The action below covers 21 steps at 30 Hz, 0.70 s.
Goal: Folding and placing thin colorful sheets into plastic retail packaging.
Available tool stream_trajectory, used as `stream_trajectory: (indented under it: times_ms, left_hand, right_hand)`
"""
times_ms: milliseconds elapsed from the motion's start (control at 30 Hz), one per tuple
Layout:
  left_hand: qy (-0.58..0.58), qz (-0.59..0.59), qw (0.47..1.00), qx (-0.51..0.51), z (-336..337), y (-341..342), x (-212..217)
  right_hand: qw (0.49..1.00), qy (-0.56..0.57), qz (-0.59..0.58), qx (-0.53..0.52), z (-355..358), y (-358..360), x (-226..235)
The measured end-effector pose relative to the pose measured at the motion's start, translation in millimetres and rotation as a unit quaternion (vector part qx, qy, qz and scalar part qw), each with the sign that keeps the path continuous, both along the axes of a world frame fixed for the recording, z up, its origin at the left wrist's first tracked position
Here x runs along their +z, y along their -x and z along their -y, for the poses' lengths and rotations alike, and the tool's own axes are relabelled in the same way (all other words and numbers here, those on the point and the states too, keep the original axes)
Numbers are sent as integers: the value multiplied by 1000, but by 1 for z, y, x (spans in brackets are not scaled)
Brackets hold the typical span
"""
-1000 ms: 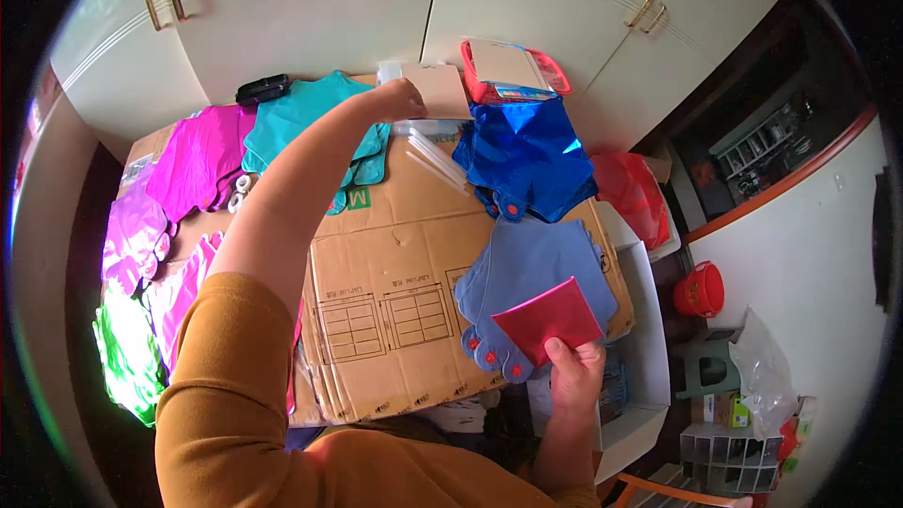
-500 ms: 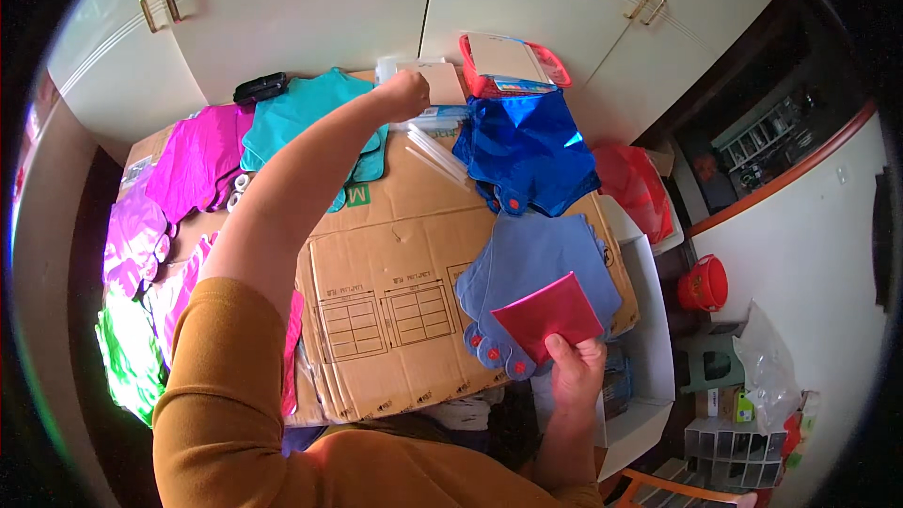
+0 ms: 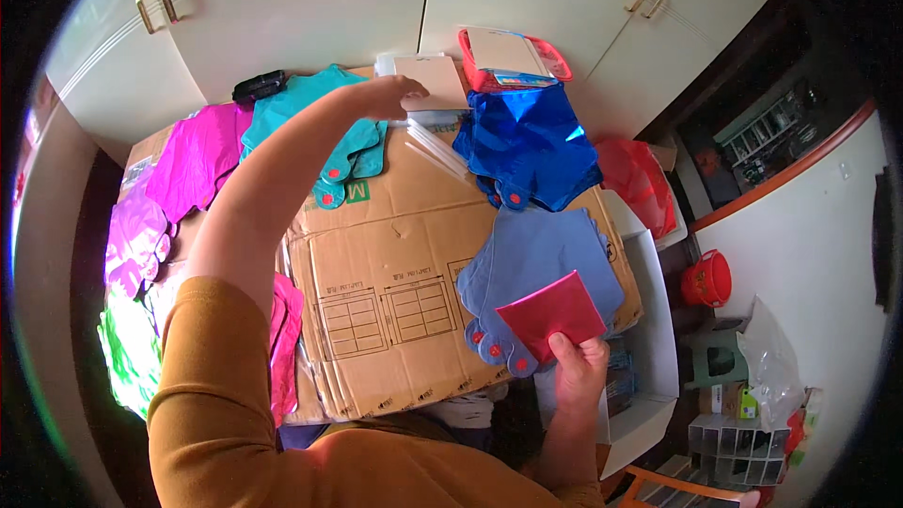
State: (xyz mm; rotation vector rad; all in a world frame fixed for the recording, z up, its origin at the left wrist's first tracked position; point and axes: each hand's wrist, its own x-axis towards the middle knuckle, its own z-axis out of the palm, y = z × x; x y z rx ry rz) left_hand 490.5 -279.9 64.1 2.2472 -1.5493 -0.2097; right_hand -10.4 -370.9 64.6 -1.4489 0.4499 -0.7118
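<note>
One left hand (image 3: 393, 94), arm (image 3: 256, 169) outstretched

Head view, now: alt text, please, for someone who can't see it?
A person's right hand holds a pink square over grey-blue shaped pieces while the left hand is at a beige card on the far side of brown cardboard. Teal pieces and dark blue pieces lie nearby.

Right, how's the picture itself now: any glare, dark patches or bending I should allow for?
Head view: glare partly washes out the shiny green pile at far left, and a bright highlight sits on the dark blue pile; head view: the opening at right is mostly dark; head view: fisheye distortion bends the cabinet doors; head view: the pink piece in the right hand looks fairly clear.
</note>
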Motion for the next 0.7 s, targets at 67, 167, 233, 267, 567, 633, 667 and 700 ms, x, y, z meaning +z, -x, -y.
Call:
stream_trajectory:
  times_ms: [67, 167, 233, 267, 567, 633, 667, 700]
  left_hand:
    - [33, -24, 999, -16, 0, 11, -2]
    - [51, 80, 994, 57, 0, 7, -15]
    - [79, 118, 988, 60, 1, 8, -14]
    - [92, 127, 985, 67, 3, 8, -12]
    - [166, 170, 969, 66, -4, 34, 25]
    - [159, 120, 976, 85, -9, 48, 35]
    - [135, 90, 982, 93, -12, 56, 42]
    - [110, 62, 986, 104, -17, 61, 48]
  right_hand:
    - [1000, -11, -9, -3, -1, -1, -1]
    - [1000, -19, -9, 6, -5, -8, 3]
    - [1000, -18, -9, 5, -6, -9, 4]
    - [1000, -18, -7, 4, -7, -9, 4]
    - [1000, 4, -7, 3, -8, -6, 3]
    - [1000, 6, -11, 2, -8, -2, 3]
    - [1000, 7, -11, 0, -8, -1, 3]
    - [1000, 7, -10, 3, -8, 0, 3]
